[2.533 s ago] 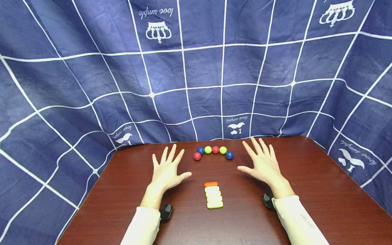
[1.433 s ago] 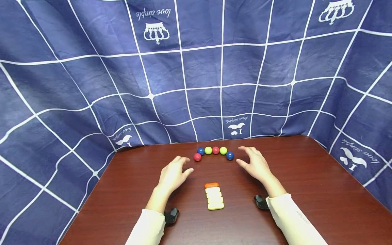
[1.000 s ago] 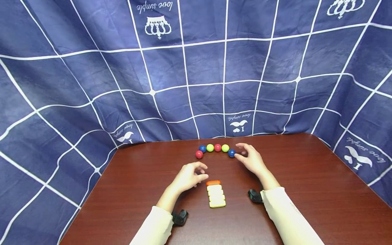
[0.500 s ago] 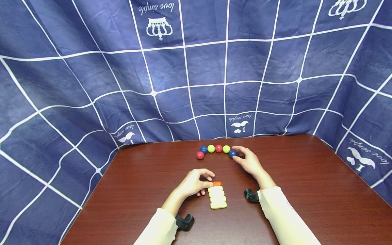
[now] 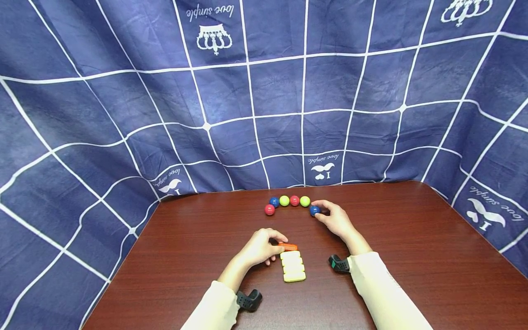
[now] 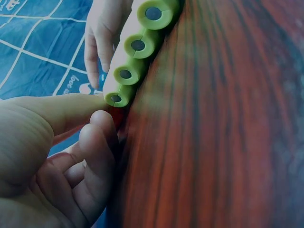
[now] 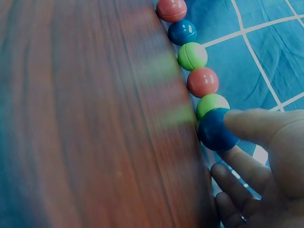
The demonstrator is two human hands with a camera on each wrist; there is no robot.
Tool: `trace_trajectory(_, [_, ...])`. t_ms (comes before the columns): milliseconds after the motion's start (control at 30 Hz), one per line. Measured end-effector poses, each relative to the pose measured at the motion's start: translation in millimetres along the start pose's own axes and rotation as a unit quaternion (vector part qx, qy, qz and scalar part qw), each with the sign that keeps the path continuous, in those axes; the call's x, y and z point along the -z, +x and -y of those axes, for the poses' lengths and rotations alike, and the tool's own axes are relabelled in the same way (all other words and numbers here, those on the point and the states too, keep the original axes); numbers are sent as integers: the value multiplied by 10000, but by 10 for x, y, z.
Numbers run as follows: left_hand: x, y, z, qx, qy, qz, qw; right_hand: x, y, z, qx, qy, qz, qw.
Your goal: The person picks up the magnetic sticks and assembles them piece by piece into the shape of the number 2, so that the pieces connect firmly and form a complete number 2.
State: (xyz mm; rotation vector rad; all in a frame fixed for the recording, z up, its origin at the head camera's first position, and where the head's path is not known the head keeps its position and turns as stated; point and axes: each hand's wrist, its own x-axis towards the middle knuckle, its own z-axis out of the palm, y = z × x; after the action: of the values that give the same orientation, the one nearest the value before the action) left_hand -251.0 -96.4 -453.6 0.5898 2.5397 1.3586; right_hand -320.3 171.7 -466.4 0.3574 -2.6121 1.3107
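In the head view my left hand [image 5: 260, 246] pinches an orange rod [image 5: 289, 247] between thumb and fingers, at the far end of a row of yellow rods [image 5: 294, 266]. Up close, the yellow rods [image 6: 137, 45] have round ends with dark discs at their centres; thumb and fingers mostly cover the orange one there. My right hand [image 5: 337, 221] grips a blue ball [image 5: 314, 211] at the right end of an arc of balls. The right wrist view has the thumb on this blue ball [image 7: 213, 130], beside a lime ball [image 7: 212, 103].
Along the table's back sit a red ball [image 5: 269, 209], another blue ball [image 5: 274, 201], a lime ball [image 5: 284, 200] and a second red ball [image 5: 294, 200]. A blue gridded cloth [image 5: 272, 91] hangs behind the brown tabletop [image 5: 185, 238]. Both wrists wear black straps.
Both hands came down from spread and raised. The left moved right to the orange rod, now turned slightly askew from the yellow row. The right closed on the blue ball, which shifted slightly nearer.
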Motion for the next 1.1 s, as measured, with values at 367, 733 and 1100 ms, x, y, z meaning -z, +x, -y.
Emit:
trace_trajectory(367, [1,1,20,209,-259,49,9994,20,-11,9,-145,12,46,9999])
trace_trajectory(733, [63,162,30,355,-883,-197,9953,23,-37,-7,79,207,72,9997])
trace_trajectory(1100, [80,448,-11,76,-862,-705,9938,52,-83,42,-159,-28,556,9983])
